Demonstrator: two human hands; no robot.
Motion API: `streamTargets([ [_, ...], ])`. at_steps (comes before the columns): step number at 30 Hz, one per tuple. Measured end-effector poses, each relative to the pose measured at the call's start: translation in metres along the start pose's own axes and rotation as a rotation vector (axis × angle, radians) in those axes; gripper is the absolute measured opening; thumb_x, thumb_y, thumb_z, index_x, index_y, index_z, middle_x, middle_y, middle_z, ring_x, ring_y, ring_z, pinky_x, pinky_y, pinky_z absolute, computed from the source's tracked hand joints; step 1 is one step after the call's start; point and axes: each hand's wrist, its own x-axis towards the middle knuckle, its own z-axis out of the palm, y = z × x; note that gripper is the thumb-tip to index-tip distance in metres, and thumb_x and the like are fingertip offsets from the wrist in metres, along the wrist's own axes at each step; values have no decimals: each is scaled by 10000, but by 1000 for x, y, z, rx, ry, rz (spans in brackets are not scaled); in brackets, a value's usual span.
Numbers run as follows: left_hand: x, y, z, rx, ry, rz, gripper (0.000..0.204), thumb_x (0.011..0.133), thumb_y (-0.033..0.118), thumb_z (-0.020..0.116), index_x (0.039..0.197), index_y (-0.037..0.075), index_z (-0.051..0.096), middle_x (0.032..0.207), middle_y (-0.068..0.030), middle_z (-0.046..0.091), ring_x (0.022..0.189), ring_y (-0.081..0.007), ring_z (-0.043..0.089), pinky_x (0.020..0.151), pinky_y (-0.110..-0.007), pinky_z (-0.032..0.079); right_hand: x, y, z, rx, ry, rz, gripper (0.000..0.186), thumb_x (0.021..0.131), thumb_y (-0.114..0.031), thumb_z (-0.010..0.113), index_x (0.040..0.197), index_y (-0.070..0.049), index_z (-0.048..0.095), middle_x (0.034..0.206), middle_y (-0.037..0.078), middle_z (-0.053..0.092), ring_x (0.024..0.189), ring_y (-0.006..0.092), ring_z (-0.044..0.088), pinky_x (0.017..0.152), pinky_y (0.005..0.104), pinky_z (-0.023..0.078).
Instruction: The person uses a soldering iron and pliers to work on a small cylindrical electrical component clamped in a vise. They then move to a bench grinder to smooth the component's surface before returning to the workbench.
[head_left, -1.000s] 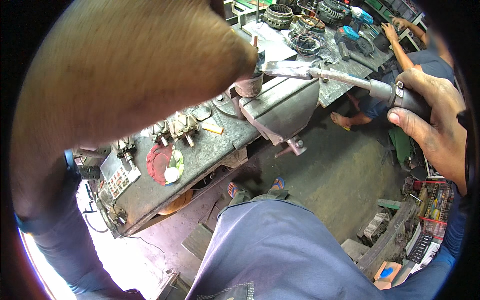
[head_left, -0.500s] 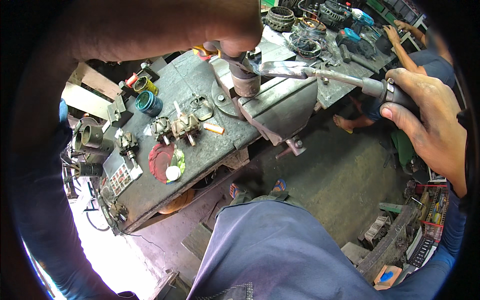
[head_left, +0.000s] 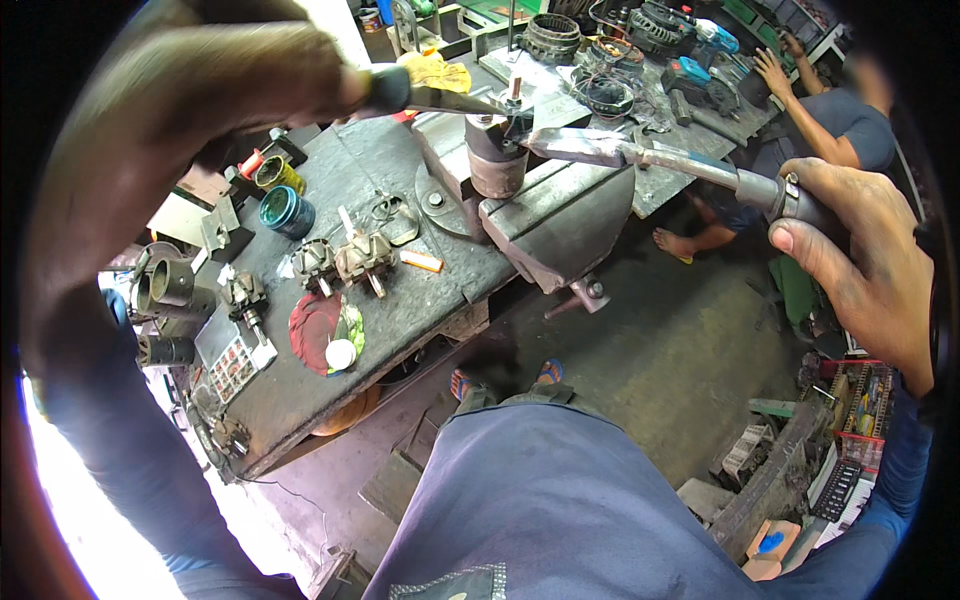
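Observation:
A dark metal cylinder (head_left: 497,172) with an upright bolt on top stands on the bench vise (head_left: 560,210). My left hand (head_left: 240,85), smeared by motion, grips the dark handle of a screwdriver (head_left: 450,100), whose shaft reaches the cylinder's top. My right hand (head_left: 855,250) is wrapped round the dark grip of a large soldering iron (head_left: 690,165) with a clamp at its collar. The iron's broad silvery tip lies against or right beside the cylinder's upper edge; I cannot tell which.
Rotor-like parts (head_left: 362,255), a blue-green tin (head_left: 286,212), an orange lighter (head_left: 421,260) and a red disc (head_left: 315,330) lie on the bench (head_left: 400,310). Alternator housings (head_left: 551,38) and a hammer (head_left: 705,118) lie farther back. Another person (head_left: 850,125) sits at the far right.
My left hand has pulled up and left from over the cylinder, uncovering its top and the screwdriver shaft. The soldering iron stays nearly in place.

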Motion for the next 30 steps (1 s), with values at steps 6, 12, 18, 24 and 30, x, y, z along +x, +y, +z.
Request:
streamTargets([
  [6,-36,-50,31,-277,189,131,475,813,374,742,1086,-15,741,828,-35,662,749,-102,558,666,-241,405,-2,-24,-13,-104,5,25,449,855,-185,809,1254,-34,671,1170,134,695,1124,282,636,996,382,480],
  [12,-47,-104,89,-842,166,-62,469,795,311,748,1080,-61,757,844,-67,731,697,-82,567,636,-218,407,-2,-39,-16,55,-24,122,466,807,-143,844,1227,-25,682,1153,142,673,1068,268,645,921,366,511],
  [18,-56,-131,115,-962,87,-24,469,800,266,745,1050,-130,723,1009,-225,737,938,-263,693,912,-357,515,-3,-47,-23,-187,-37,30,485,820,-170,834,1254,-23,676,1212,141,659,1134,267,616,980,390,488],
  [24,-53,-129,135,-1074,58,11,473,772,290,771,987,-129,729,966,-231,726,904,-266,692,864,-356,531,-5,-55,-28,-12,-121,187,505,812,-198,845,1251,-15,674,1222,134,645,1098,257,613,966,369,485],
  [30,-48,-116,150,-1208,17,-8,457,727,252,772,980,-126,737,974,-249,731,928,-279,698,890,-360,530,-5,-59,-29,-165,-99,60,519,808,-227,849,1250,-18,675,1220,135,655,1125,266,612,968,375,494],
])
